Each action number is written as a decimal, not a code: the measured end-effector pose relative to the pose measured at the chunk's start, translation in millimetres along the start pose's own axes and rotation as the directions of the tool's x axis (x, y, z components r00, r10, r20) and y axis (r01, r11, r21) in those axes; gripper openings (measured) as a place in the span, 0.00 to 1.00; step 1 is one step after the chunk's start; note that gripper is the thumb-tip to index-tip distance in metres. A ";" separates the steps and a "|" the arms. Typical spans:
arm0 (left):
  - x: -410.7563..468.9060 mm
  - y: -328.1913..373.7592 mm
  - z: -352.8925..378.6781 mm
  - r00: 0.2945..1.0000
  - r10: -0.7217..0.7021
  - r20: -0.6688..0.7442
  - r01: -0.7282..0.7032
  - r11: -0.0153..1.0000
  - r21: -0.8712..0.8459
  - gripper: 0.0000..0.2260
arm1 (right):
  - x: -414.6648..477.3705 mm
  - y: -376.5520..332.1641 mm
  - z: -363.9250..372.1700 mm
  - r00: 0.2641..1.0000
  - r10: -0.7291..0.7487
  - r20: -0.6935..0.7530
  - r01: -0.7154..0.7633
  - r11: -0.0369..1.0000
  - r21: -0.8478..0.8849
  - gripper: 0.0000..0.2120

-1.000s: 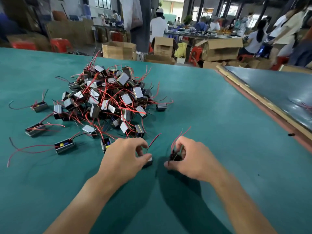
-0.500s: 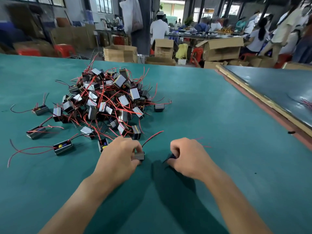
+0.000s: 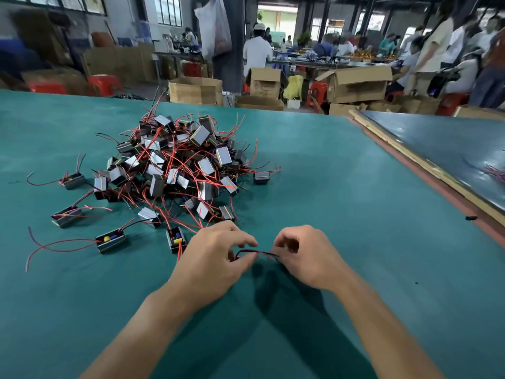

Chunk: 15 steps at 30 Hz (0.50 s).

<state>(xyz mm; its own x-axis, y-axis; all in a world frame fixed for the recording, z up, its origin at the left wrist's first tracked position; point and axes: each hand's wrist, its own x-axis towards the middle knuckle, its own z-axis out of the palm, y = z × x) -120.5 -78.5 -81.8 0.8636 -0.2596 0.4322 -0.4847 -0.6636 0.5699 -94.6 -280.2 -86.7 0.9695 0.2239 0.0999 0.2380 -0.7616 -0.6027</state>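
Your left hand (image 3: 216, 261) and right hand (image 3: 308, 258) sit close together, low over the green bench (image 3: 341, 214), just in front of the pile of little boxes (image 3: 180, 165). Each hand pinches one end of a thin red and black wire (image 3: 252, 252), which bends up in a small hump between them. I cannot tell if a box hangs on it, because your fingers hide the ends.

Pull too hard and the wire could snap or slip out. Your left hand is right beside a loose box (image 3: 176, 237) with its own red wire, so you could snag it and drag it along.
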 end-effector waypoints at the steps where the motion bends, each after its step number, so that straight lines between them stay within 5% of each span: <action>1: 0.2 -0.1 2.1 1.000 0.003 0.010 -0.002 1.000 -0.016 0.02 | 0.6 0.3 0.4 1.000 -0.008 -0.013 0.008 1.000 0.018 0.09; 15: 2.2 -3.5 9.4 0.975 -0.217 0.045 0.221 0.967 -0.125 0.09 | 3.8 4.7 6.1 0.995 0.052 -0.084 -0.039 0.988 0.152 0.11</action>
<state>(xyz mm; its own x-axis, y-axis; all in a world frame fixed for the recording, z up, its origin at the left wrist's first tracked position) -115.6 -83.3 -89.4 0.9535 -0.1412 0.2662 -0.2955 -0.6115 0.7340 -90.1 -279.2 -94.0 0.9821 0.1314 0.1347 0.1881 -0.6682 -0.7198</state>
